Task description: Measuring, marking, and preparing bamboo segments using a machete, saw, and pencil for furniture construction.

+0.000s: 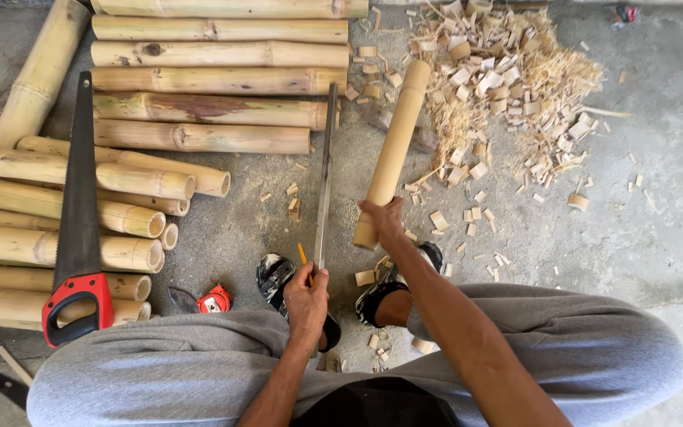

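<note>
Here, the bamboo piece (393, 150) lies on the concrete floor (658, 221), running from the middle of the scene up toward one o'clock, its far end touching the heap of chips and shavings (507, 87). The right hand (383, 220) is wrapped around its near end, fingers closed over the top. Just beside it, toward nine o'clock, a long metal ruler (325, 178) runs almost straight toward twelve. The left hand (307, 296) is closed at the ruler's near end and grips an orange pencil (303, 258), whose tip sticks out above the knuckles. Both hands sit between two dark sandals (274, 277), with grey trousers (594, 348) spread across the six o'clock edge.

Toward ten and eleven o'clock, cut bamboo poles (215, 79) lie stacked side by side; another bundle fans out at nine. A handsaw (79, 213) with a red and black handle rests across that bundle, blade pointing to twelve. A small red tape measure (215, 299) sits on the floor near seven o'clock, just beside the left knee. Loose wood offcuts dot the floor at three o'clock.
</note>
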